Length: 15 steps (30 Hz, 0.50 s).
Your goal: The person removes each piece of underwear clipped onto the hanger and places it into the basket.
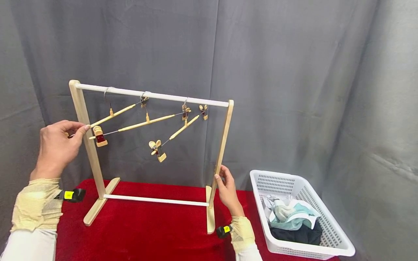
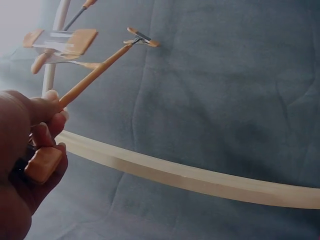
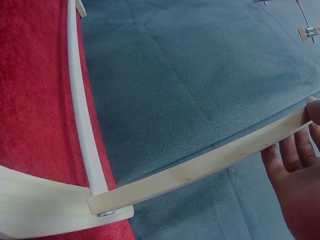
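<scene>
My left hand (image 1: 62,145) pinches the left end of the leftmost clip hanger (image 1: 112,115) between thumb and fingers. In the left wrist view one of that hanger's wooden clips (image 2: 44,164) shows within the curled fingers. A middle hanger (image 1: 147,123) and a right hanger (image 1: 184,127) hang by metal hooks from the white top bar (image 1: 156,95) of a small wooden rack, their rods slanting. On the rack's right post (image 1: 223,141), low down, my right hand (image 1: 228,190) has its thumb in front and fingers behind, holding it.
The rack's feet (image 1: 93,214) stand on a red cloth (image 1: 147,232), joined by a white lower bar (image 1: 156,200). Right of it sits a white plastic basket (image 1: 339,232) with folded light and dark fabric (image 1: 295,217). A grey curtain (image 1: 277,90) hangs close behind.
</scene>
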{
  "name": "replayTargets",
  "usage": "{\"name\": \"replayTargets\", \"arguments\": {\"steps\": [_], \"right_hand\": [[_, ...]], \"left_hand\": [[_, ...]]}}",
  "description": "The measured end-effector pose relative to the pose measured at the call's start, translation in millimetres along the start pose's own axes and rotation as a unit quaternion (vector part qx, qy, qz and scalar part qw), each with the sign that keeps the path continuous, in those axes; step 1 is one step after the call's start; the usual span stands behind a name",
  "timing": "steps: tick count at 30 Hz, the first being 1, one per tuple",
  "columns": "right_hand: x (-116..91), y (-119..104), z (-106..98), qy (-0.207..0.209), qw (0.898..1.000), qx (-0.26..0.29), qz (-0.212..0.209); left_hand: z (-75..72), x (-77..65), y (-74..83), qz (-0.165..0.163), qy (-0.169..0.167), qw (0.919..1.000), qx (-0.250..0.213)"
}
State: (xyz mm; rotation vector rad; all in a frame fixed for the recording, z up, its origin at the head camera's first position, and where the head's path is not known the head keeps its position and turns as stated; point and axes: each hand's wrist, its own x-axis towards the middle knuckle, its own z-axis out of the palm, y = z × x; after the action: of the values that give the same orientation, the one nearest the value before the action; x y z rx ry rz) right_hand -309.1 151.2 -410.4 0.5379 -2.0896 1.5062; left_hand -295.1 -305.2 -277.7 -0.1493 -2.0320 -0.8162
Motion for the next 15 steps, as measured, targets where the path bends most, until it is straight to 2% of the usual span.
{"name": "replayTargets", "arguments": {"steps": [5, 11, 15], "right_hand": [[2.3, 0.6, -1.8, 0.006, 1.000, -0.004, -0.006], [0.4, 1.1, -1.5, 0.004, 1.000, -0.001, 0.003], [0.1, 1.4, -1.1, 0.003, 1.000, 0.002, 0.004]], "left_hand": [[4.2, 0.9, -2.3, -0.003, -0.001, 0.9999, -0.010], [6.5, -1.2, -4.3, -0.033, -0.013, 0.9991, -0.022], [6.9, -3.5, -5.4, -0.041, -0.014, 0.9986, -0.029]]}}
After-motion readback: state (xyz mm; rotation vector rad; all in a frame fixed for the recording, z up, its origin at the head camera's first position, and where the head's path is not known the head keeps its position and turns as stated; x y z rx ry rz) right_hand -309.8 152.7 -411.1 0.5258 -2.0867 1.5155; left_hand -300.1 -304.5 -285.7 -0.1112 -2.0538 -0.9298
